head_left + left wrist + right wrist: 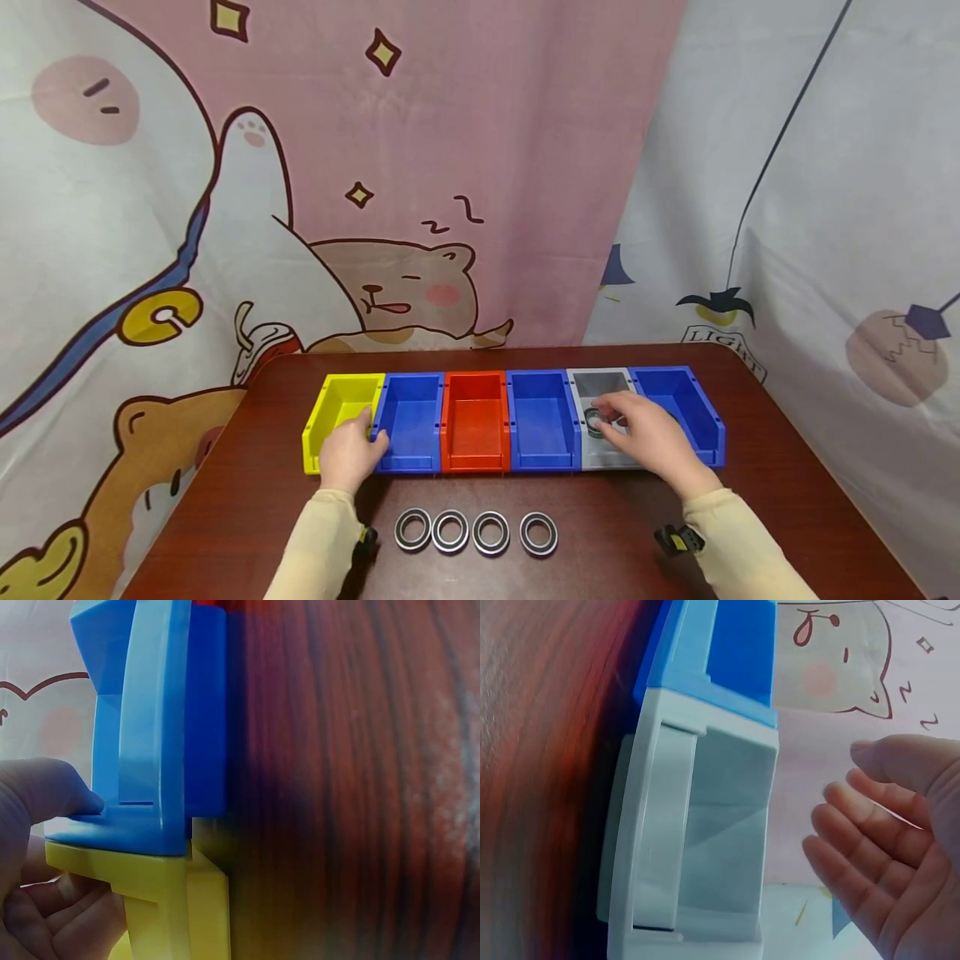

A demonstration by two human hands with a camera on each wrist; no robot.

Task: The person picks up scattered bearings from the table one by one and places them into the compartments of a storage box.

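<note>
The left hand (pixel 351 450) pinches the adjoining walls of the yellow bin (pixel 309 442) and the blue bin (pixel 408 464). In the left wrist view its thumb (pixel 64 791) lies over the blue wall, with curled fingers on the yellow side. Over the grey bin (pixel 603 458) is the right hand (pixel 652 433), thumb and fingers apart. A ring-shaped bearing (pixel 592 422) shows inside that bin beside the fingertips. The right wrist view shows the right hand (pixel 892 832) with nothing between its fingers; no bearing is visible there.
Several bearings (pixel 491 533) lie in a row on the brown table (pixel 600 550), in front of the bins. A red bin (pixel 477 425) and a blue bin (pixel 542 425) stand mid-row; another blue bin (pixel 675 392) is at the right end. A printed curtain (pixel 540 208) hangs behind.
</note>
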